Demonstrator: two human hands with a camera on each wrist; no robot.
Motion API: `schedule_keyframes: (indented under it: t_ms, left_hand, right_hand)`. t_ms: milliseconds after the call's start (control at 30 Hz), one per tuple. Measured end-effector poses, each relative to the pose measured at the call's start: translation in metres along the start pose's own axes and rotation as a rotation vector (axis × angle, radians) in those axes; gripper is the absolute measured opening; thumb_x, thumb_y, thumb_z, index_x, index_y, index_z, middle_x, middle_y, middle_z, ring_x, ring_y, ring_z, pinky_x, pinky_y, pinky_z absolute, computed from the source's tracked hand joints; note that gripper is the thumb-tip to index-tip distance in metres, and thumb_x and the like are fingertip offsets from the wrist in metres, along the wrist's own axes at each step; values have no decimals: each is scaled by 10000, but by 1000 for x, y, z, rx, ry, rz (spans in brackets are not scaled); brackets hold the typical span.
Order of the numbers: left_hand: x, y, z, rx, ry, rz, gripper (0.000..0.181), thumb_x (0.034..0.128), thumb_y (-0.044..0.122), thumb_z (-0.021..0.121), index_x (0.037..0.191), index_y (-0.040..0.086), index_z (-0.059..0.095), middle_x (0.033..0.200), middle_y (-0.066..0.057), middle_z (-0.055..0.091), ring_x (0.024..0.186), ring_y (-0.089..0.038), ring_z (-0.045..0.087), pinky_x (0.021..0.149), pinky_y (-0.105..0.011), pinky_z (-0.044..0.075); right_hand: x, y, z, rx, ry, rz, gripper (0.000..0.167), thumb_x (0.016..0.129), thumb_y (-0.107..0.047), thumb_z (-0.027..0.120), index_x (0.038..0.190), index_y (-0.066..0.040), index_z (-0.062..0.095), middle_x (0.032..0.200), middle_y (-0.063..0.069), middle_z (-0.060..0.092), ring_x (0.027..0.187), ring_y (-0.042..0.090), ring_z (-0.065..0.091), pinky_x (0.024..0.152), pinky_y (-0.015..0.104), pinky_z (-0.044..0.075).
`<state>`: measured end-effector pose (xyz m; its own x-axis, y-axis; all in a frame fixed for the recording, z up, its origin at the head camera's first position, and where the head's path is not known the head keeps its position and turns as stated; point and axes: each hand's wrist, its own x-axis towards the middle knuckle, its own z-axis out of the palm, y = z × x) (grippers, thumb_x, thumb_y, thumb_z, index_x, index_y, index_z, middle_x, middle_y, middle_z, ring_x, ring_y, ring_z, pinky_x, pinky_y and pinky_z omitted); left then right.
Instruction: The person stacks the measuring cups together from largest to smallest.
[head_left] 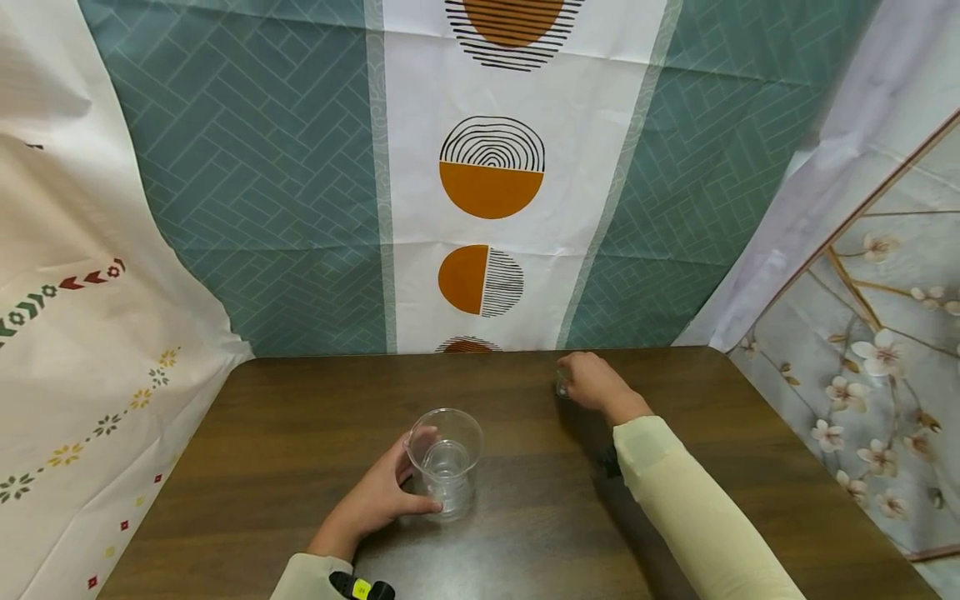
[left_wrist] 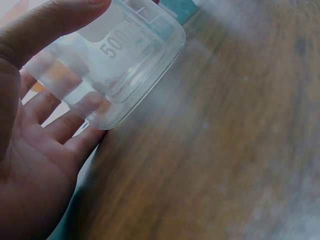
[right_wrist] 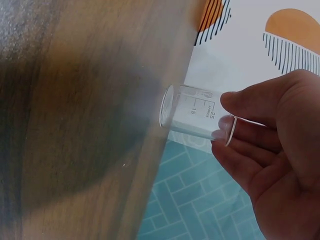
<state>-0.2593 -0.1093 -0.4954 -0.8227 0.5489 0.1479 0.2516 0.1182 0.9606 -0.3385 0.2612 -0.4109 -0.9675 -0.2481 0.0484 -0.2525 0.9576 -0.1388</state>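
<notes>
In the head view, a large clear beaker [head_left: 467,479] stands upright on the wooden table, left of centre. My left hand [head_left: 384,493] grips it from its left side, thumb in front and fingers behind. The beaker's wall [left_wrist: 117,50] carries a 500 mark in the left wrist view. Inside it, smaller clear vessels seem nested, but their outlines blur together. Near the table's back edge, my right hand [head_left: 597,386] pinches a small beaker [right_wrist: 196,114] by its rim between thumb and fingers. Its marks read 25 and 15. Its base points down at the tabletop; contact is hard to tell.
The brown wooden table [head_left: 300,417] ends at a hanging teal and white patterned cloth [head_left: 262,167]. A cream cloth [head_left: 90,333] hangs on the left, and a flowered cloth [head_left: 877,400] on the right. Bare tabletop separates the two hands.
</notes>
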Motion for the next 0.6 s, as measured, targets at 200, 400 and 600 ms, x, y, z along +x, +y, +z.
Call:
schedule_keyframes:
  t_ms: [200,400,600]
  left_hand:
    - [1,0,0,-22,-3,1,925,652,133,894,1421,191,383,1476,-136,433,1384,-313,396,1014,-81,323]
    - [1,0,1,-17,-8,-9,920,661,136,891,1424,193,381,1480,-123,432,1402,-317,370,1069,-152,324]
    - [1,-1,0,-19,-13,14,929,665,155,890,1435,152,369,1482,-159,424,1397,-352,365,1010,-66,310]
  right_hand:
    - [-3,-6,-6,-2,17,-28,385,876,-78,605,1246,27,611,1180,198,661,1068,355,630,907,491,508]
    - [-5,-9,-7,-22,30,-68,383,864,-71,613,1234,29,616,1165,190,667,1059,348,633,910,486,507]
    - [-6,-13,-9,-23,44,-82,369,867,-79,621,1221,25,621,1166,183,672,1076,353,630,932,491,499]
